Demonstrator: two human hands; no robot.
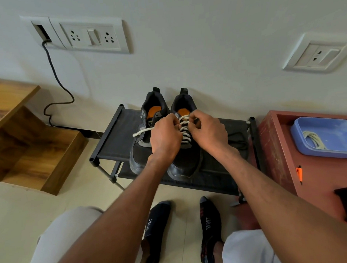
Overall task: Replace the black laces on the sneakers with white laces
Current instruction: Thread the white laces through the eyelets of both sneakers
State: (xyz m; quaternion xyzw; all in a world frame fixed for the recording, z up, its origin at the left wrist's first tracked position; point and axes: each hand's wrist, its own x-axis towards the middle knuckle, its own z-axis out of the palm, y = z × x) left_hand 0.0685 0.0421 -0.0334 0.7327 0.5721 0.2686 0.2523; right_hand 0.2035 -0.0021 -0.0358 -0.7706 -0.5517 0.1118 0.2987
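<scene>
A low black fabric-and-metal shoe rack point(116, 135) against the pale wall carries 2 black mesh sneakers point(188, 150) with orange insoles, side by side, toes toward the person. The left hand point(165, 138) and right hand point(207, 133) are both clenched on the white rope lace point(183, 128) threaded through the right-side sneaker; 1 loose end trails left across the other sneaker. Another white lace coil point(313, 140) lies in a blue plastic tray point(331, 129) on the red cabinet.

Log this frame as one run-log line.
stage: lacing right sneaker | left hand, right hand: gripping white lace near top eyelets | left sneaker: unlaced | spare lace: blue tray
</scene>
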